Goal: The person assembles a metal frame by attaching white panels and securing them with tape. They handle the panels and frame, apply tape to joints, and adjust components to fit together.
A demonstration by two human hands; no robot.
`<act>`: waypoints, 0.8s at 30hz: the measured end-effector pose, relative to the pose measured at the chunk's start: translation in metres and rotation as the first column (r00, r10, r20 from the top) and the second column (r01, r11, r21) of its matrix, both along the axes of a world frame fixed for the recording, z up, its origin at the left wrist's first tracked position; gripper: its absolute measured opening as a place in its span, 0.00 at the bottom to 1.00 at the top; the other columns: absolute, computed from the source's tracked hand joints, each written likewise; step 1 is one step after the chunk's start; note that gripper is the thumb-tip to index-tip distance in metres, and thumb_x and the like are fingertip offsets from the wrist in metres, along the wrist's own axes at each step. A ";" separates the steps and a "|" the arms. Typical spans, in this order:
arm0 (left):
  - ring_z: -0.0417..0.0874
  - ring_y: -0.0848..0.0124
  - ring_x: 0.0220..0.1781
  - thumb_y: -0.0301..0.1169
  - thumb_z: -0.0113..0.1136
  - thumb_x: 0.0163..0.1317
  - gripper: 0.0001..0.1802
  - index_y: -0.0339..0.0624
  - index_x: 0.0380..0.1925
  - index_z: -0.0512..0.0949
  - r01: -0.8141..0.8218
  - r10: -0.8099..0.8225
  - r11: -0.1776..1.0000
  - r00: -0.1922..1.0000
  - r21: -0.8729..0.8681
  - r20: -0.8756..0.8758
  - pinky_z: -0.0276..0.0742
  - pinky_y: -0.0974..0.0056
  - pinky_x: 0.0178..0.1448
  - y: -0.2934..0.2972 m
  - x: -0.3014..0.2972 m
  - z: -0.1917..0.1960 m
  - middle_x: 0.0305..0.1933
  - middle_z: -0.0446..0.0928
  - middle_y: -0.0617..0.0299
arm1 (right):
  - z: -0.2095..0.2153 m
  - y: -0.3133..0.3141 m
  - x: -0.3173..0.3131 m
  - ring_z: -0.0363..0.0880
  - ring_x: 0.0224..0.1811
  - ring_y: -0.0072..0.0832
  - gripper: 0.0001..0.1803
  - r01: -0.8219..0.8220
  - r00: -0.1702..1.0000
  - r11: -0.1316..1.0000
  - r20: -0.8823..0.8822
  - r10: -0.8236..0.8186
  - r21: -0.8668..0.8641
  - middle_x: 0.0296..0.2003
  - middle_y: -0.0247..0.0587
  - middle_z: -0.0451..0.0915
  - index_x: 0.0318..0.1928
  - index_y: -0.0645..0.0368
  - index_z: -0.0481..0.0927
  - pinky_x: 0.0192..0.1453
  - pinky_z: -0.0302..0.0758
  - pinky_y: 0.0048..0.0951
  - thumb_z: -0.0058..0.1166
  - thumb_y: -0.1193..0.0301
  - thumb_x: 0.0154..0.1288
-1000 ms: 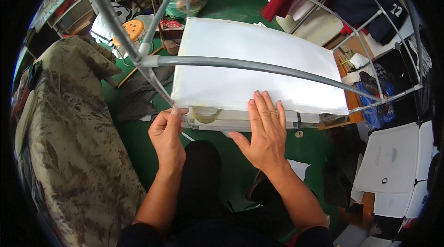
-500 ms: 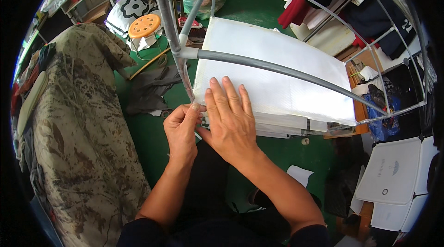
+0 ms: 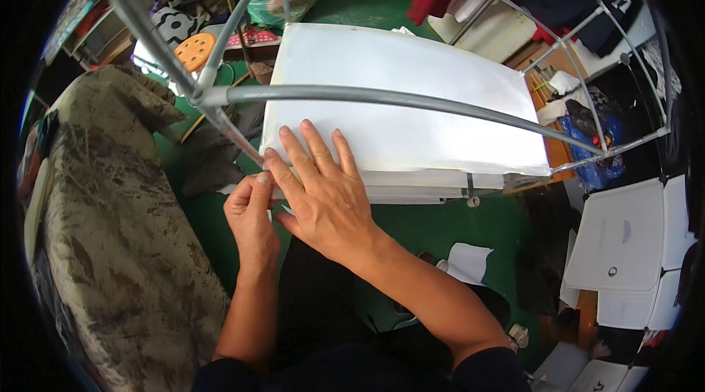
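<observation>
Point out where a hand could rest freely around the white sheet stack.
The broad top of the white sheet stack beyond the grey metal bar is bare. So is the green floor between the stack's near edge and a white paper scrap. The near-left corner is crowded by the left hand and right hand.

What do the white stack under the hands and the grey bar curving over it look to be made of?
The white stack of sheets looks like thin non-woven fabric or soft paper: matte, faintly textured, with layered edges showing at the near side; which of the two, I cannot tell. The grey curved bar seems to be painted metal tubing: smooth, an even dull sheen, joined to other tubes. The right hand lies flat on the stack; the left hand is at its corner.
</observation>
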State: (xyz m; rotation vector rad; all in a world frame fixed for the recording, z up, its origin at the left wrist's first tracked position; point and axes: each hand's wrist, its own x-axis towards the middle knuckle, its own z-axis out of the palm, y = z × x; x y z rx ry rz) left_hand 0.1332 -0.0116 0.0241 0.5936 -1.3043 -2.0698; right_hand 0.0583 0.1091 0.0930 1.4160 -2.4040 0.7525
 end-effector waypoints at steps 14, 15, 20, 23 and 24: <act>0.67 0.81 0.28 0.31 0.60 0.71 0.13 0.36 0.29 0.83 0.017 -0.013 0.991 0.999 -0.129 0.032 0.59 0.71 0.35 -0.001 -0.001 0.001 0.27 0.77 0.69 | 0.004 0.201 -0.046 0.49 0.81 0.51 0.53 0.605 0.794 0.708 -0.205 -0.573 0.364 0.75 0.57 0.58 0.73 0.66 0.61 0.80 0.43 0.60 0.74 0.57 0.51; 0.67 0.81 0.28 0.31 0.59 0.71 0.13 0.36 0.29 0.83 0.024 -0.020 0.991 0.999 -0.128 0.036 0.59 0.71 0.35 0.000 -0.001 0.002 0.27 0.76 0.69 | 0.004 0.215 -0.050 0.48 0.81 0.51 0.54 0.667 0.740 0.643 -0.238 -0.629 0.376 0.75 0.58 0.57 0.73 0.67 0.60 0.80 0.43 0.60 0.74 0.57 0.52; 0.69 0.81 0.29 0.32 0.59 0.72 0.14 0.36 0.28 0.82 0.025 -0.017 0.987 0.998 -0.156 0.057 0.61 0.72 0.35 0.001 -0.001 -0.001 0.29 0.80 0.66 | 0.000 0.210 -0.044 0.48 0.81 0.50 0.53 0.671 0.737 0.667 -0.193 -0.648 0.324 0.76 0.57 0.56 0.72 0.67 0.62 0.81 0.43 0.60 0.74 0.55 0.52; 0.69 0.80 0.29 0.33 0.59 0.72 0.14 0.36 0.28 0.82 0.029 -0.019 0.987 0.998 -0.160 0.062 0.62 0.72 0.36 -0.003 0.004 0.001 0.30 0.81 0.65 | 0.001 0.159 -0.027 0.48 0.81 0.48 0.53 0.486 0.872 0.820 -0.096 -0.481 0.304 0.76 0.56 0.56 0.72 0.67 0.62 0.80 0.43 0.61 0.74 0.54 0.52; 0.69 0.80 0.29 0.33 0.59 0.72 0.15 0.36 0.27 0.81 0.043 -0.034 0.988 0.997 -0.150 0.062 0.62 0.72 0.36 -0.001 0.002 0.004 0.29 0.81 0.65 | 0.000 0.150 -0.023 0.48 0.81 0.47 0.53 0.434 0.899 0.857 -0.072 -0.432 0.278 0.76 0.55 0.56 0.72 0.66 0.62 0.80 0.43 0.61 0.74 0.53 0.52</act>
